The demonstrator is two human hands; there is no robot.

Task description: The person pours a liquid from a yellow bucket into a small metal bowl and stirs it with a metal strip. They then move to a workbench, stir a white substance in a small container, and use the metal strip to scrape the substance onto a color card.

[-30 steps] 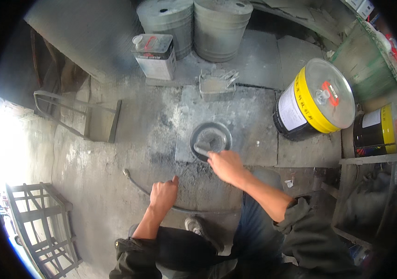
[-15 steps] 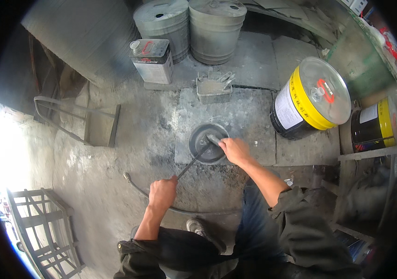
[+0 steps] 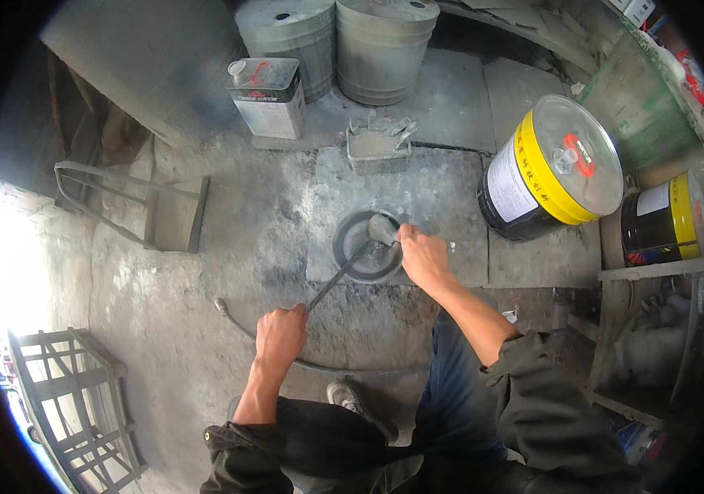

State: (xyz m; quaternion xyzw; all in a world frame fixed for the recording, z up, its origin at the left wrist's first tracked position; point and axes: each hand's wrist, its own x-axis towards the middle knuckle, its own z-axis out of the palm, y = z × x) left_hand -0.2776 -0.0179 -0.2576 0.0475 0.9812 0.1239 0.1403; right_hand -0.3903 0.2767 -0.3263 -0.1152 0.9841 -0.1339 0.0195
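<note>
We're gripping a dark rod (image 3: 329, 286) in our left hand (image 3: 282, 331), fingers curled tight round its near end, and it's slanting away toward half past one, into the round bowl (image 3: 339, 249). The bowl is sitting on a grey slab (image 3: 451, 202), lying between nine and ten o'clock from our right hand (image 3: 424, 257). That's the nearer hand, hovering close by the rim at three o'clock, and it's pinching what's looking like a small scraper (image 3: 381, 229), the pale blade pointing toward ten. Inside the bowl, the blade is sitting at one o'clock while the rod is crossing the rim at seven; we aren't able to tell whether they're touching. And the bowl itself? It's showing a dark, dusty wall with paler grey stuff inside, powder or paste, we can't be sure. Beyond it at twelve, a grimy box (image 3: 377, 165) is resting; at eight, a hose (image 3: 240, 328) is curving.
</note>
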